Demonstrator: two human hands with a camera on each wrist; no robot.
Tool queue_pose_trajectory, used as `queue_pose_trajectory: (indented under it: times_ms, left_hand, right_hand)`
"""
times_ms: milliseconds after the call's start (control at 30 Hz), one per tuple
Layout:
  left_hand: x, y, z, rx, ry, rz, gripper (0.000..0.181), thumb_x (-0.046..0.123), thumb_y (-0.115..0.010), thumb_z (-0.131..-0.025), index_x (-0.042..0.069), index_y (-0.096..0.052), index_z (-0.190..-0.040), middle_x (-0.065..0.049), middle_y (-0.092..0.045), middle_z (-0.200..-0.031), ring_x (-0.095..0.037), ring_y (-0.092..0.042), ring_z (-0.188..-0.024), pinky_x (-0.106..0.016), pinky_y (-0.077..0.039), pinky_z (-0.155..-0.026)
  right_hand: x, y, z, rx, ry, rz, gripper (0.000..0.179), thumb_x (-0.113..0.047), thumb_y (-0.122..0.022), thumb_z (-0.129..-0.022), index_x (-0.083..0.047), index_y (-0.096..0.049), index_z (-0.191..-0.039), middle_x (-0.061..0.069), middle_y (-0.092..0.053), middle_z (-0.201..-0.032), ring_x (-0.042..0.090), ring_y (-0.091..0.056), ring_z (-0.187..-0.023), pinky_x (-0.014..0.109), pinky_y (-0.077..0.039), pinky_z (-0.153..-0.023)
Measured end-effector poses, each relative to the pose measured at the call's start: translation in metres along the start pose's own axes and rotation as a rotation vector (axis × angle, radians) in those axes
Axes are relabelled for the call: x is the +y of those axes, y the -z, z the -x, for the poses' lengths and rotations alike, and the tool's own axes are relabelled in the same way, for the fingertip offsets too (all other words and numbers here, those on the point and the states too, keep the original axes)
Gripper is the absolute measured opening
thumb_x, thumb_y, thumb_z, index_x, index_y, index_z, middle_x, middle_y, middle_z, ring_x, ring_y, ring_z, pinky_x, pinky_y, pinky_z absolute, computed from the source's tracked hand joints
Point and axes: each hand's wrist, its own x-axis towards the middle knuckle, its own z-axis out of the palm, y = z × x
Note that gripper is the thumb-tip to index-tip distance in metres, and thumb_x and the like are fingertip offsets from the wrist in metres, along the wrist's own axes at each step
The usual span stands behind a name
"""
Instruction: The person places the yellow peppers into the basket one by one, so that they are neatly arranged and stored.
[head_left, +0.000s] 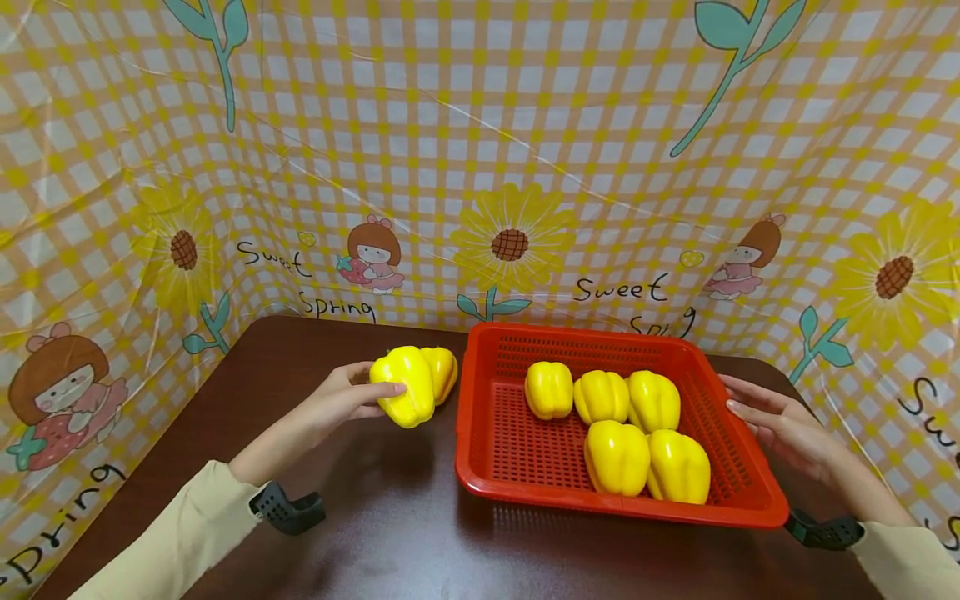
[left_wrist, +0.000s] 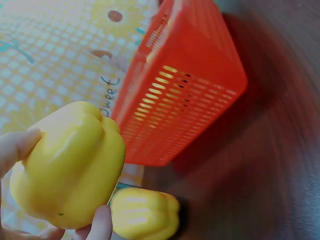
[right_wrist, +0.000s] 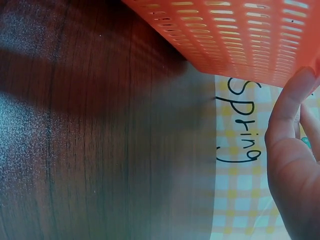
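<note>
A yellow bell pepper is gripped in my left hand, raised over the table left of the red basket. The left wrist view shows this held pepper between thumb and fingers. Just behind it, a second yellow pepper lies on the table beside the basket. Several more yellow peppers sit inside the basket, mostly toward its right half. At the basket's right side, my right hand touches the rim with fairly straight fingers; part of its fingertips is cut off in the right wrist view.
The dark brown table carries the basket. A checked cloth with sunflowers and cartoon figures hangs behind the table and along both sides. Dark straps are around the wrists.
</note>
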Motion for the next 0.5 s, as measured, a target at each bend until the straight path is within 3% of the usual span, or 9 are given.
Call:
queue_pose_trajectory:
  times_ms: [233,500]
  left_hand:
    - [0.019,-0.007,-0.004,-0.053,-0.035,-0.006,0.068,0.027,-0.067,-0.088,-0.004,-0.036,-0.141,-0.022,-0.054,-0.13,-0.02,-0.068,-0.098,-0.039,-0.053,-0.094]
    - [0.039,-0.028,-0.013,-0.09,-0.054,-0.023,0.064,0.027,-0.068,-0.088,-0.002,-0.041,-0.138,-0.019,-0.057,-0.127,-0.022,-0.067,-0.099,-0.038,-0.054,-0.092]
  right_hand:
    - [0.001,0.001,0.0,-0.041,0.023,-0.035,0.045,-0.003,-0.037,-0.103,-0.033,-0.055,-0.131,-0.018,-0.064,-0.122,0.005,-0.066,-0.104,0.026,-0.058,-0.082]
    - [0.001,0.0,0.0,-0.046,0.028,-0.034,0.045,-0.003,-0.036,-0.103,-0.032,-0.054,-0.133,-0.019,-0.063,-0.123,0.004,-0.065,-0.105,0.026,-0.057,-0.082]
